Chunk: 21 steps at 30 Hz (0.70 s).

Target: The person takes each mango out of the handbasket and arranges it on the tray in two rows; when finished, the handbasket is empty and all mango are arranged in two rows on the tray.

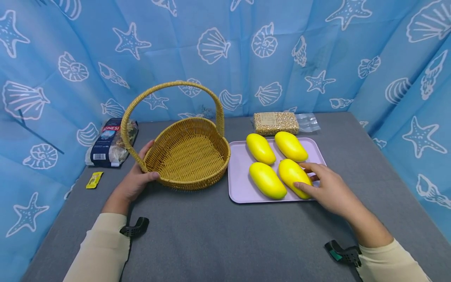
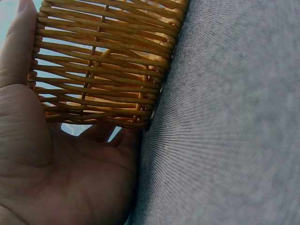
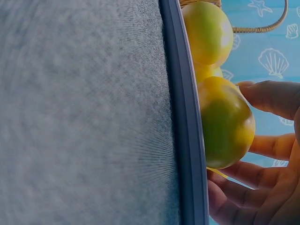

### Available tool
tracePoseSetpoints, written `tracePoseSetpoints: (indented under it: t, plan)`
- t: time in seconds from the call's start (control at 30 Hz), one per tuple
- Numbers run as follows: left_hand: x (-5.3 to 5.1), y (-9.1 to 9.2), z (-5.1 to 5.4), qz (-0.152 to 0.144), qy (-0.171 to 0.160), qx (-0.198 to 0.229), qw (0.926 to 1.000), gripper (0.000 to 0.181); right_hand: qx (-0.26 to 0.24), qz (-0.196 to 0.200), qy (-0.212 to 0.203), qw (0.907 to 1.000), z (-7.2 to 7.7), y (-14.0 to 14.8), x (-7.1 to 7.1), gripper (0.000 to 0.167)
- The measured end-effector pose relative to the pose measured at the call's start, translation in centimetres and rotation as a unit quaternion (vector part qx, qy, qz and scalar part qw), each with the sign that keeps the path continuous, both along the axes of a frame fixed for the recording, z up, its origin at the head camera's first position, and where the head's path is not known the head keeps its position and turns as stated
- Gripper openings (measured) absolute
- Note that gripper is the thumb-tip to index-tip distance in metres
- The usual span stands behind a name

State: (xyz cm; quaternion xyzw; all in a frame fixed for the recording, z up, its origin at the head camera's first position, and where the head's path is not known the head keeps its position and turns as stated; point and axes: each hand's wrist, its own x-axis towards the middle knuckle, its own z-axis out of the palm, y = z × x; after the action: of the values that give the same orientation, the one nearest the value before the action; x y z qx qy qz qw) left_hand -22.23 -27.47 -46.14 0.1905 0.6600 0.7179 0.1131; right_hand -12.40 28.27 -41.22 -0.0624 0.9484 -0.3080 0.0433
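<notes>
A wicker basket with a tall arched handle stands on the grey cloth, nothing in it. At its left side my left hand grips the rim, thumb on top; the left wrist view shows the woven wall between thumb and fingers. Several yellow mangoes lie on a pale lilac tray to the right of the basket. My right hand curls round the front right mango, thumb on the near side and fingers on the far side. That mango still appears low against the tray in the right wrist view.
Behind the tray lies a clear bag of pale grains or beans. A dark-labelled pasta bag rests left of the basket, with a small yellow packet in front of it. A blue curtain with shell prints encloses the table's back and sides.
</notes>
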Motion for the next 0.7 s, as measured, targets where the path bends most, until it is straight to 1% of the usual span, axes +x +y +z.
tracePoseSetpoints:
  t: [0.23, 0.7]
  plan:
    - [0.0, 0.0, 0.18, 0.003, -0.003, -0.006, 1.0, 0.103, 0.001, -0.004, -0.008, 1.0, 0.05, -0.07, -0.01, 0.072]
    - [0.23, 0.17, 0.47, 0.009, -0.012, -0.024, 0.9996, 0.103, 0.002, -0.012, -0.007, 0.9999, 0.23, 0.04, 0.07, 0.074]
